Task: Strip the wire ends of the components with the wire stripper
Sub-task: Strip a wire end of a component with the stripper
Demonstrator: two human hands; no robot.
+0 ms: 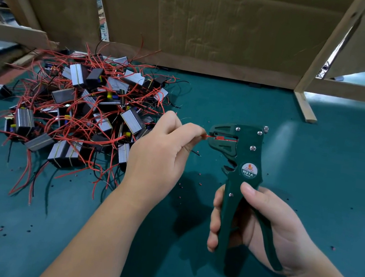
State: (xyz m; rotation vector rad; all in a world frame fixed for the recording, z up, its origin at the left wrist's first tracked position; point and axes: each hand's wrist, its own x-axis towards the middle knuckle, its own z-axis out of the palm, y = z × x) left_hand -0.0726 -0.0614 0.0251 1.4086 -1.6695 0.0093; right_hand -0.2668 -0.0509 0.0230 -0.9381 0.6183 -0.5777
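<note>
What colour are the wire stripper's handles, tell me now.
The wire stripper handles are dark green, head view.

From the wire stripper (236, 159), the green table (333, 181) lies open at three and four o'clock. A tangled pile of parts and red wires (76, 110) blocks nine to ten o'clock. A cardboard wall (203, 25) closes off twelve, and a wooden post (305, 103) stands between one and two.

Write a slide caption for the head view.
Left hand holds a red wire in the green wire stripper gripped by the right hand.
</note>
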